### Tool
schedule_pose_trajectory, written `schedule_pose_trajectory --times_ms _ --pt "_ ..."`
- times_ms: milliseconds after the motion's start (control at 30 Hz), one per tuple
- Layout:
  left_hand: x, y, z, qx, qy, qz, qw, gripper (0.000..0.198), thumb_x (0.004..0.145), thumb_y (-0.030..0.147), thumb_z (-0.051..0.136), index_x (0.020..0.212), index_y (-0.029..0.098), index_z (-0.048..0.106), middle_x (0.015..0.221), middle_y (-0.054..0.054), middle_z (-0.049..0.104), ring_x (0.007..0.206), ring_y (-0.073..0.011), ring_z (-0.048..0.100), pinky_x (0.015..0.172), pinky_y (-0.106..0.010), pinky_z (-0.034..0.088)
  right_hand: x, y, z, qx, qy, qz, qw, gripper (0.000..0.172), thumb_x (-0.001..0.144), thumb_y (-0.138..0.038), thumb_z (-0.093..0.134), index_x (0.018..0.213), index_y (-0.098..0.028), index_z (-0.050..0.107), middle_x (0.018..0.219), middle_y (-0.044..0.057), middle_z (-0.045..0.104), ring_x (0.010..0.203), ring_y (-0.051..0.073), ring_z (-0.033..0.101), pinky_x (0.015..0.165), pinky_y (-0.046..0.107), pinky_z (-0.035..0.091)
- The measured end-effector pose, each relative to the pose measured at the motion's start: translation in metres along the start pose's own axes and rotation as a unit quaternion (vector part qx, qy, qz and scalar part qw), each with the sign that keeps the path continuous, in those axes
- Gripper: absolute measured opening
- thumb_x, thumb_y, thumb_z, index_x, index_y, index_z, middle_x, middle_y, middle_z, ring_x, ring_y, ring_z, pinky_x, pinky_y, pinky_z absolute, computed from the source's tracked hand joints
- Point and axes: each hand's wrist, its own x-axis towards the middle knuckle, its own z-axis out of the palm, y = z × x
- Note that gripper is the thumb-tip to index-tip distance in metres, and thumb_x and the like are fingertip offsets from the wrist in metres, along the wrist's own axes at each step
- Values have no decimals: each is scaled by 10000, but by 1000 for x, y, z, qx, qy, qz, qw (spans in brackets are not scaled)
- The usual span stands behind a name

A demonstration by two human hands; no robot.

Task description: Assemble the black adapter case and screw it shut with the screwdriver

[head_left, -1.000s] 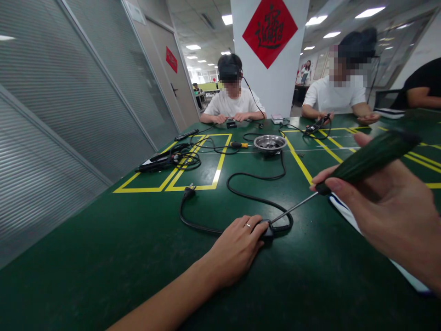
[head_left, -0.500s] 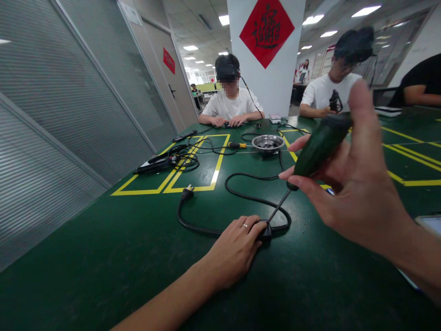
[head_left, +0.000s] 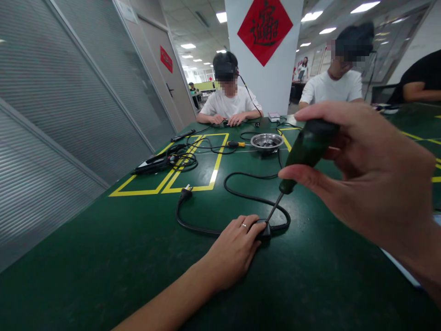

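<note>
My left hand [head_left: 234,250] rests on the green table [head_left: 103,257] with its fingers closed over a small black device [head_left: 264,231] at the end of a black power cable [head_left: 241,195]. My right hand [head_left: 368,184] is wrapped round the dark green handle of a screwdriver [head_left: 303,151]. The screwdriver's thin metal shaft slants down and left, and its tip meets the black device just beyond my left fingertips. The cable loops away to a plug [head_left: 185,192] lying on the table.
A metal bowl [head_left: 267,141] and a yellow-handled screwdriver [head_left: 236,144] lie farther back. A tangle of black cables and devices [head_left: 168,161] sits at the left inside yellow tape lines. Three people sit at the far and right sides. A white object [head_left: 399,266] lies under my right forearm.
My right hand has swung the screwdriver from nearly flat to steeply tilted and come left, closer over the device. My left hand has stayed on the black device.
</note>
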Motion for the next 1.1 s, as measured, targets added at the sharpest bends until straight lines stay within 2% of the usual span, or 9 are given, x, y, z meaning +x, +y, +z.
schedule_pose_trajectory --times_ms 67,167,333,433,533,700,867,967,1100 --pt "0 0 1 1 1 -1 1000 391 934 156 453 1314 216 382 1325 -86 438 1140 -253 454 977 -449 423 -1 -1 2 -29 -4 -1 1000 385 879 -284 526 1261 -259 497 1229 -43 570 1111 127 570 942 244 513" --pt "0 0 1 2 -1 -1 1000 397 933 157 454 1317 219 377 1332 -86 435 1142 -259 453 971 -456 427 -2 -3 3 -3 -33 20 999 450 922 -207 412 1365 -279 383 1282 -46 554 1078 110 599 948 255 510" --pt "0 1 0 -2 1 1 1000 390 933 149 445 1311 215 381 1325 -90 436 1147 -260 451 979 -456 421 -2 -5 6 14 16 34 999 408 839 -315 582 1241 -334 518 1251 -68 570 1047 145 614 889 269 552" --pt "0 1 0 1 1 1 1000 388 934 153 448 1311 211 382 1327 -95 432 1153 -262 445 981 -457 417 -3 -6 5 -37 -1 23 999 433 877 -291 516 1303 -348 465 1273 -71 557 1120 154 569 966 297 511" --pt "0 1 0 0 0 0 1000 386 935 151 444 1312 212 382 1320 -95 437 1139 -262 451 966 -455 424 -3 -8 2 -29 -18 35 999 422 907 -233 452 1324 -296 451 1256 -64 563 1095 120 582 966 252 501" --pt "0 2 0 -3 3 -4 1000 384 930 143 447 1303 215 389 1312 -91 441 1124 -261 455 958 -452 424 0 -9 0 -18 1 43 999 382 865 -290 554 1242 -241 532 1178 -63 609 1007 79 617 875 145 508" --pt "0 1 1 -4 4 -2 1000 389 929 136 444 1307 211 384 1322 -90 434 1132 -259 449 966 -451 418 1 -13 3 24 17 41 999 391 767 -346 673 1138 -257 584 1185 -52 608 1059 139 599 878 232 540" --pt "0 1 2 -7 8 2 1000 390 929 139 443 1307 212 382 1322 -92 437 1140 -259 448 975 -453 414 1 -16 3 45 4 58 997 366 797 -260 639 1155 -287 569 1180 -59 590 1057 146 600 892 267 549" --pt "0 1 1 -12 9 4 1000 388 928 144 444 1305 220 384 1320 -90 443 1142 -260 453 974 -456 418 -2 -13 4 52 -14 56 997 491 825 -160 550 1292 -281 459 1233 -29 558 1089 153 586 957 302 521"
